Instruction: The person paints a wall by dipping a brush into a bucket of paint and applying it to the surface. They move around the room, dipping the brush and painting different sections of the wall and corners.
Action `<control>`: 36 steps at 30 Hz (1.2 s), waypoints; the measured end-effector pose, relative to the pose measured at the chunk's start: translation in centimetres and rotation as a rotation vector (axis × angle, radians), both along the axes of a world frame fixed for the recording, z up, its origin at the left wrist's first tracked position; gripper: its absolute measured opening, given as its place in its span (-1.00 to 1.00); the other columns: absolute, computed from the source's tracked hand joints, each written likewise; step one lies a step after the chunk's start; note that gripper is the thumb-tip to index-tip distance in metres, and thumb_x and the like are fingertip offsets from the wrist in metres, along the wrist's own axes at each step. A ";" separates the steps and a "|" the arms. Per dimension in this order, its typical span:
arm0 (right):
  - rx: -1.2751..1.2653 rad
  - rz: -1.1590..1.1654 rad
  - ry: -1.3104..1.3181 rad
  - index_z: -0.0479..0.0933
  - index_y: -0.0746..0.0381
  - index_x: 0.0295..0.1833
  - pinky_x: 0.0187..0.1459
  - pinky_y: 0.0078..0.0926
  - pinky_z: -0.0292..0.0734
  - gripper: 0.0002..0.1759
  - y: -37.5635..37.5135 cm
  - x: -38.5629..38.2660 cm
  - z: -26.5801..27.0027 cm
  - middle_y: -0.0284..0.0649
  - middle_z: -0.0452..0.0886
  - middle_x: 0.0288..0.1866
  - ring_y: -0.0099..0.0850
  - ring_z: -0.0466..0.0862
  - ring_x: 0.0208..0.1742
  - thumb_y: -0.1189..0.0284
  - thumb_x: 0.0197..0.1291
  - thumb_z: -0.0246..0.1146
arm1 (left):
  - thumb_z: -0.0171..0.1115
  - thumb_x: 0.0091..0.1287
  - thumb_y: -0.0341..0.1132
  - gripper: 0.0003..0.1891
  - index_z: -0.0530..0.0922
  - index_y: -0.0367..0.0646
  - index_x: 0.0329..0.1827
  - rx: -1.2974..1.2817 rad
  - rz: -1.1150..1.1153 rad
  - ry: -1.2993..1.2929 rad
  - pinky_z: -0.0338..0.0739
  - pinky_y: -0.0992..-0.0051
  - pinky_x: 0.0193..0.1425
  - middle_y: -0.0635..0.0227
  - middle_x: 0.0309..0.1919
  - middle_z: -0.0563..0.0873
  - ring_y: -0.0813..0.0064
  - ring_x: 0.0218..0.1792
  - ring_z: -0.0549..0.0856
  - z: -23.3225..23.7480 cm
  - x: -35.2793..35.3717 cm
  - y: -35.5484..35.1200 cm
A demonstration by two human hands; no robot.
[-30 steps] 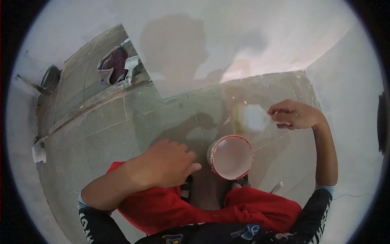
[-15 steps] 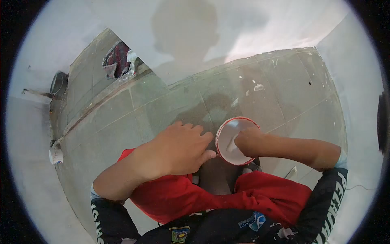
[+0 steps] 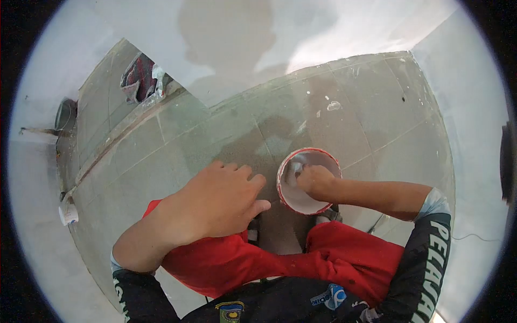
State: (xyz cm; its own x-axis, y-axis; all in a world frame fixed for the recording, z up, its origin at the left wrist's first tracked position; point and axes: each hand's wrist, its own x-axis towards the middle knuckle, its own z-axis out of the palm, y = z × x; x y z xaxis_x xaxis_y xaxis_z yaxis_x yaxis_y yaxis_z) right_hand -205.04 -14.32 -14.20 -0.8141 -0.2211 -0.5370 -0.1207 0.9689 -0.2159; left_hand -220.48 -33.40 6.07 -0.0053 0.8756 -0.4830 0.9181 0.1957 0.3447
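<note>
A round white bucket (image 3: 337,162) with a red rim stands on the floor before my feet, whitish inside. My right hand (image 3: 315,181) reaches into it, fingers closed around a pale, whitish tool (image 3: 296,166) whose kind I cannot make out. Its far end is hard to tell from the bucket's inside. To the left of the bucket, my left hand (image 3: 229,196) hangs palm down above my left knee, fingers loosely spread and holding nothing. The left thumb points toward the bucket without touching it.
White walls meet the grey tiled floor (image 3: 226,134), which has white splashes. A dark red and grey cloth (image 3: 139,81) lies behind the wall corner. A small white container (image 3: 68,214) and a dark round vessel (image 3: 65,114) stand by the left wall.
My right hand has shifted within the bucket toward its far left side, and the pale tool now points away from me. The whole view has moved slightly. My left hand stays open.
</note>
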 end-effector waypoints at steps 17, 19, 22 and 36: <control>-0.057 0.032 -0.111 0.69 0.33 -0.24 -0.20 -0.14 0.69 -0.84 1.1 -0.9 2.4 0.03 0.74 -0.21 -0.08 0.77 -0.17 0.54 0.08 0.25 | 0.10 0.45 -0.08 -0.65 0.55 -0.25 -0.07 0.074 0.011 0.017 0.49 0.15 0.07 0.04 -0.21 0.65 0.03 -0.08 0.66 -0.5 -0.3 -0.5; -0.033 -0.087 -0.250 0.67 0.35 -0.23 -0.26 -0.12 0.67 -0.83 2.3 -1.2 3.7 0.01 0.74 -0.28 -0.09 0.77 -0.20 0.56 0.07 0.23 | 0.10 0.44 -0.07 -0.66 0.56 -0.23 -0.13 0.139 -0.006 0.017 0.51 0.15 0.03 0.04 -0.24 0.66 0.04 -0.12 0.68 -0.4 -0.2 -0.6; -0.219 -0.289 -0.433 0.62 0.36 -0.24 -0.24 -0.10 0.60 -0.76 5.0 -1.6 5.2 0.03 0.72 -0.27 -0.15 0.74 -0.27 0.45 0.23 0.08 | 0.10 0.44 -0.08 -0.66 0.56 -0.24 -0.12 0.103 -0.019 0.007 0.50 0.15 0.05 0.04 -0.23 0.65 0.03 -0.11 0.67 -0.2 -0.3 0.0; -0.905 -0.947 -0.716 0.67 0.28 -0.24 -0.63 -0.60 0.24 -0.68 14.5 5.2 6.9 -0.40 0.49 -0.57 -0.65 0.33 -0.67 0.27 0.29 0.13 | 0.15 0.41 -0.11 -0.62 0.55 -0.28 0.03 -0.120 0.205 0.009 0.48 0.17 0.10 0.00 -0.10 0.65 -0.01 -0.04 0.62 1.3 0.0 -0.2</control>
